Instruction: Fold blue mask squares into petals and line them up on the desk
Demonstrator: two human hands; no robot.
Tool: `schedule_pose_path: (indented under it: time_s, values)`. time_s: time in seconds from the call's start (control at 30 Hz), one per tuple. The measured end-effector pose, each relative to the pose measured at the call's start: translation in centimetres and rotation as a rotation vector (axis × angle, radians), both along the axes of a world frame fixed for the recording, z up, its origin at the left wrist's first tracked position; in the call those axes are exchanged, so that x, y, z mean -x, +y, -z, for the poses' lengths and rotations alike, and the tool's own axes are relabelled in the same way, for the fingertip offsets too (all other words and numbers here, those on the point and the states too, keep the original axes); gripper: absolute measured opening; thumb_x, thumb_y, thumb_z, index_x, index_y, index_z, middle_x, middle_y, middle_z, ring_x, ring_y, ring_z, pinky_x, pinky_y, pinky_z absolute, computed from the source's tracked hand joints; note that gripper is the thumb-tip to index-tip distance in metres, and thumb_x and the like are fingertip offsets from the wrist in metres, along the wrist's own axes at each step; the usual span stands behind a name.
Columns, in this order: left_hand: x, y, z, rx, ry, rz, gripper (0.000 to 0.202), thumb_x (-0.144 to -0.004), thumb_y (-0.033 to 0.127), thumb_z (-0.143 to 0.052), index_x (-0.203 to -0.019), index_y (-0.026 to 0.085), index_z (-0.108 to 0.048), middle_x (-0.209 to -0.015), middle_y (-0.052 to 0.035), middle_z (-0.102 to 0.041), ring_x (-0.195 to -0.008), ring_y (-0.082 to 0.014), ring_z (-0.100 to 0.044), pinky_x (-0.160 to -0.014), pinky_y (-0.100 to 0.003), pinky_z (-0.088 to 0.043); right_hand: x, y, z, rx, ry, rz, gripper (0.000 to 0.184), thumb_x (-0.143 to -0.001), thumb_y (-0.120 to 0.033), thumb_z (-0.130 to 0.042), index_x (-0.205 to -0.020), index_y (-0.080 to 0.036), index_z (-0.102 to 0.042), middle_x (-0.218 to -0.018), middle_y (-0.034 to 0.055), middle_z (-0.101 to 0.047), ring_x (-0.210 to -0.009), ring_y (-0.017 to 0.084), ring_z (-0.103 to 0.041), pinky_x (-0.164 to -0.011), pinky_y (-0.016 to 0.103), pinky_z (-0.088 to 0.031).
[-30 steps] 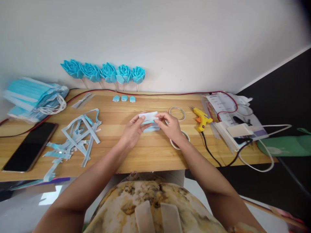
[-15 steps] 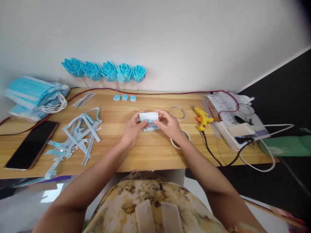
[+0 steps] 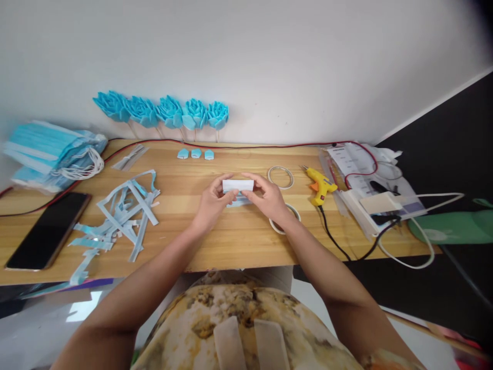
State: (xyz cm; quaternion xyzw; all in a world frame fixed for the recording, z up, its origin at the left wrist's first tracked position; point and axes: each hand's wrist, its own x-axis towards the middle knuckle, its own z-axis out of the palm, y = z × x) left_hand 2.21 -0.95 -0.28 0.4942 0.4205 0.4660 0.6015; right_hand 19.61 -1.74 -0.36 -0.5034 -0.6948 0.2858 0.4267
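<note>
Compared with one second earlier, we had levelled the slightly tilted folded piece [image 3: 238, 185] and brought both thumbs closer together along its lower edge. We had the left hand [image 3: 210, 203] and the right hand [image 3: 271, 201] clamped on opposite ends of it. The folded piece sat between both grips: at 2 o'clock from the left, at 10 o'clock from the right. Directly at its 6 o'clock, a blue layer [image 3: 239, 203] showed above the table [image 3: 231, 241]; we could not tell whether they touched.

Wooden table [image 3: 239, 252]: phone [image 3: 48, 231], blue strips [image 3: 145, 204] (tangled), yellow glue gun [image 3: 322, 188].
</note>
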Motion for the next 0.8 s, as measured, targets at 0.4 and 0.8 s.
schedule_pose_path:
  time_s: [0.4,0.8]
  values:
    - [0.0,0.3,0.3,-0.046,-0.028,-0.025,0.041,-0.074,0.022,-0.068,-0.113,0.016,-0.058,-0.074,0.0009,-0.061,-0.061,-0.0091,-0.052,-0.056,-0.022,-0.042,0.0,-0.1,-0.2,-0.007,-0.014,0.021,0.041,-0.08,-0.027,-0.066,-0.121,-0.028,-0.062,-0.102,0.0021,-0.07,-0.077,0.015,-0.063,-0.074,0.03,-0.053]
    - [0.7,0.8,-0.4,0.022,-0.208,0.013,0.041,-0.072,0.038,-0.073,-0.107,0.018,-0.064,-0.076,-0.0004,-0.061,-0.065,-0.0105,-0.053,-0.063,-0.025,-0.042,0.8,1.1,-1.4,0.035,0.118,-0.054,0.044,-0.079,-0.033,-0.068,-0.122,-0.026,-0.06,-0.111,0.0044,-0.068,-0.09,0.018,-0.064,-0.075,0.03,-0.053]
